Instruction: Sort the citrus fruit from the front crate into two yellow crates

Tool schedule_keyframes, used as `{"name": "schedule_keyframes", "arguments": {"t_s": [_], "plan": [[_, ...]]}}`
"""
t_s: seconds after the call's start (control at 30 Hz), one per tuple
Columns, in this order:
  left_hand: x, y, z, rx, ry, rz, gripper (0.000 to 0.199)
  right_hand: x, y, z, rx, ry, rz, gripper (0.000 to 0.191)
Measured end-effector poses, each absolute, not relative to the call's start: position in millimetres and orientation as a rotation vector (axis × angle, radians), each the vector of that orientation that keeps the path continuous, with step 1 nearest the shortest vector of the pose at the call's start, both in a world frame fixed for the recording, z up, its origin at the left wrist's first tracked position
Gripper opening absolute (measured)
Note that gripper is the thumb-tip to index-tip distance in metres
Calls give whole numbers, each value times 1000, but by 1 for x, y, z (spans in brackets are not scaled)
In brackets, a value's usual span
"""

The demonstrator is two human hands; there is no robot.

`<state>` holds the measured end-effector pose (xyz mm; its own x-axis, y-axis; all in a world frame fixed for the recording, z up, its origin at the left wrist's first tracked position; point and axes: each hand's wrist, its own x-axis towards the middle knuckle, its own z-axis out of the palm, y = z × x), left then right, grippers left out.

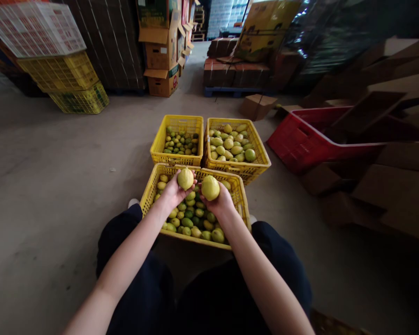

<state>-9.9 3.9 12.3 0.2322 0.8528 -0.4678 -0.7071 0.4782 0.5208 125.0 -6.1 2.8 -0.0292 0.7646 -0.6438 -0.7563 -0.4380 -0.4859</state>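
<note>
My left hand (174, 191) holds a pale yellow fruit (185, 178), its fingers curled under and beside it. In my right hand (221, 202) sits another yellow fruit (210, 187), a little greener. Both hands are over the near yellow crate (245, 204), which holds many green and yellow fruits (187, 222). Behind it stand two more yellow crates: the left one (157, 144) has small, mostly green fruits (181, 142) low inside, and the right one (261, 151) has larger yellow-green fruits (236, 150).
A red crate (296, 139) with cardboard in it stands at the right, beside heaped cardboard (398, 195). Stacked yellow crates (78, 95) are at the upper left. Cardboard boxes (160, 56) and a loaded blue pallet (226, 92) stand farther back on the concrete floor (73, 153).
</note>
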Motion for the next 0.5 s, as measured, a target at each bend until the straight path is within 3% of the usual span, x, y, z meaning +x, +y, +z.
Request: {"name": "schedule_keyframes", "arguments": {"t_s": [0.17, 0.3, 0.4, 0.5], "plan": [[-12, 5, 13, 215, 805, 983, 39, 129, -4, 5, -1021, -3, 1672, 28], [-10, -1, 0, 670, 1017, 859, 22, 140, -4, 11, -990, 13, 1753, 33], [-5, -28, -27, 1237, 1177, 468, 23, 150, -5, 14, -987, 12, 1714, 36], [-2, -74, -69, 1379, 1080, 28, 26, 159, -6, 14, -1014, -25, 1643, 36]]}}
